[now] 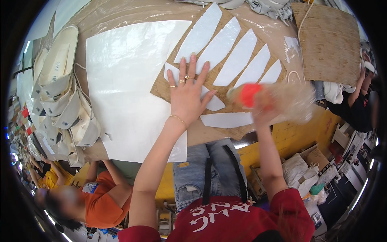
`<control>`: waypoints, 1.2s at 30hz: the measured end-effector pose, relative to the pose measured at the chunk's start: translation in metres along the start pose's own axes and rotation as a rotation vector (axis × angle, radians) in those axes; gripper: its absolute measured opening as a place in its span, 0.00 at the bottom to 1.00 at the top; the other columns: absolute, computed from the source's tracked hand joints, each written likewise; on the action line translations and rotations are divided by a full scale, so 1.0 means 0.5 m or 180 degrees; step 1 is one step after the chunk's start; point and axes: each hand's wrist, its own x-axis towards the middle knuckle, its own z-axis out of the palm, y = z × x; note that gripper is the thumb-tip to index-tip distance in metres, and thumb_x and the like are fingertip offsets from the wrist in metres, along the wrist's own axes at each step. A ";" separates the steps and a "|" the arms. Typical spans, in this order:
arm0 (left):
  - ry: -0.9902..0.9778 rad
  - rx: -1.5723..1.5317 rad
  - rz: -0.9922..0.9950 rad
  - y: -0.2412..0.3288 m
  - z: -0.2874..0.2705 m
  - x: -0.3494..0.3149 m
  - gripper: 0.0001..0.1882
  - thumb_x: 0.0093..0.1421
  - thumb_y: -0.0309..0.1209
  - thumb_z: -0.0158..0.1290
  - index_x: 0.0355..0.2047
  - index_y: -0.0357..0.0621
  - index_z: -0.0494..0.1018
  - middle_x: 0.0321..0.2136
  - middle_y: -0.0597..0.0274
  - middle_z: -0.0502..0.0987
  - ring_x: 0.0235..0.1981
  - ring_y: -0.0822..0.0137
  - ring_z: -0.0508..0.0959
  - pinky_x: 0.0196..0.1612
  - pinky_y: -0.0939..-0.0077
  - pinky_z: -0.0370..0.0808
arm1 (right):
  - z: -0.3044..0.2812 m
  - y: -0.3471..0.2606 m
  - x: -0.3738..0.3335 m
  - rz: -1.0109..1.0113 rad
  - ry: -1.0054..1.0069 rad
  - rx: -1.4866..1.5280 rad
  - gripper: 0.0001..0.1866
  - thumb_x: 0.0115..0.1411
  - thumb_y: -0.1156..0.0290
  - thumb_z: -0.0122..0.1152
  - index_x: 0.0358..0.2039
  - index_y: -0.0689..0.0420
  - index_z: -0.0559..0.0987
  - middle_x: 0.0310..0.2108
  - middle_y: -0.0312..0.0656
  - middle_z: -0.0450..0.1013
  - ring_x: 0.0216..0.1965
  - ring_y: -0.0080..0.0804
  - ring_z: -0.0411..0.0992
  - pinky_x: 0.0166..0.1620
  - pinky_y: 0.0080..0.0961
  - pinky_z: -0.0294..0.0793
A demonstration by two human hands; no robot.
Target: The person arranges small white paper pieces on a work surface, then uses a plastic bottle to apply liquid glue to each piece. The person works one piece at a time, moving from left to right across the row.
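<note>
My left hand [187, 97] lies flat with spread fingers on the white cut pieces at the left of a brown board [160, 86]. It holds nothing. Several long white pieces [236, 58] with pointed ends are laid out slantwise on the board, and one white strip [226, 119] runs along its near edge. My right hand [264, 111] is closed around what looks like a clear plastic bottle [296, 103] with a red part [249, 95] near its left end. Motion smears the bottle over the board's right side, so its contents and tip cannot be made out.
A large white sheet [129, 88] covers the table left of the board. Stacked pale shoes [60, 82] stand at the table's left edge. Another brown board [330, 44] lies at far right. A co-worker in an orange top [107, 201] sits at lower left; another person [356, 107] is at right.
</note>
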 end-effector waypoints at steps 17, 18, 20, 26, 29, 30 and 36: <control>-0.0258 0.0172 -0.0118 0.034 0.013 -0.053 0.38 0.63 0.53 0.47 0.69 0.57 0.51 0.71 0.50 0.42 0.71 0.45 0.41 0.65 0.33 0.36 | -0.014 0.014 -0.087 -0.0012 0.0769 0.0245 0.17 0.59 0.62 0.63 0.44 0.60 0.77 0.37 0.40 0.75 0.39 0.32 0.72 0.49 0.38 0.69; -0.0229 0.0186 -0.0108 0.034 0.013 -0.054 0.38 0.63 0.53 0.47 0.69 0.57 0.51 0.71 0.50 0.42 0.71 0.45 0.41 0.65 0.34 0.36 | -0.016 0.029 -0.056 0.0346 0.0810 0.0538 0.17 0.60 0.64 0.62 0.45 0.62 0.77 0.38 0.41 0.74 0.38 0.31 0.72 0.47 0.34 0.71; -0.0234 0.0193 -0.0110 0.035 0.013 -0.055 0.38 0.63 0.53 0.47 0.69 0.57 0.51 0.71 0.49 0.42 0.71 0.44 0.41 0.65 0.34 0.35 | -0.013 0.071 0.026 0.1123 0.1089 0.0662 0.16 0.60 0.65 0.63 0.43 0.63 0.77 0.38 0.42 0.75 0.38 0.32 0.73 0.43 0.30 0.73; -0.0080 0.0150 -0.0055 0.035 0.020 -0.057 0.39 0.62 0.51 0.49 0.69 0.55 0.51 0.70 0.48 0.42 0.71 0.43 0.41 0.65 0.34 0.36 | 0.000 0.168 0.059 -0.0570 0.0778 -0.1593 0.17 0.59 0.56 0.62 0.35 0.60 0.80 0.34 0.45 0.78 0.40 0.44 0.75 0.43 0.45 0.73; -0.0480 0.0002 -0.0143 0.038 0.016 -0.056 0.40 0.60 0.49 0.51 0.69 0.54 0.50 0.70 0.49 0.42 0.71 0.45 0.42 0.65 0.33 0.37 | -0.014 0.125 -0.057 -0.0852 -0.0304 -0.2213 0.18 0.58 0.52 0.60 0.34 0.55 0.80 0.32 0.41 0.78 0.38 0.44 0.75 0.48 0.46 0.69; -0.0421 0.0035 -0.0152 0.040 0.013 -0.055 0.41 0.60 0.49 0.51 0.69 0.54 0.50 0.70 0.49 0.42 0.71 0.45 0.42 0.65 0.32 0.38 | -0.014 0.112 -0.072 -0.0401 -0.0592 -0.1778 0.18 0.58 0.50 0.60 0.33 0.53 0.80 0.31 0.39 0.77 0.37 0.43 0.74 0.50 0.46 0.68; 0.0259 -0.0502 -0.0083 0.032 -0.004 -0.060 0.41 0.60 0.51 0.51 0.69 0.51 0.51 0.70 0.49 0.44 0.70 0.45 0.45 0.65 0.35 0.44 | -0.012 0.142 0.027 0.2329 0.0512 0.2168 0.24 0.63 0.57 0.60 0.48 0.66 0.71 0.45 0.47 0.72 0.45 0.30 0.70 0.50 0.30 0.70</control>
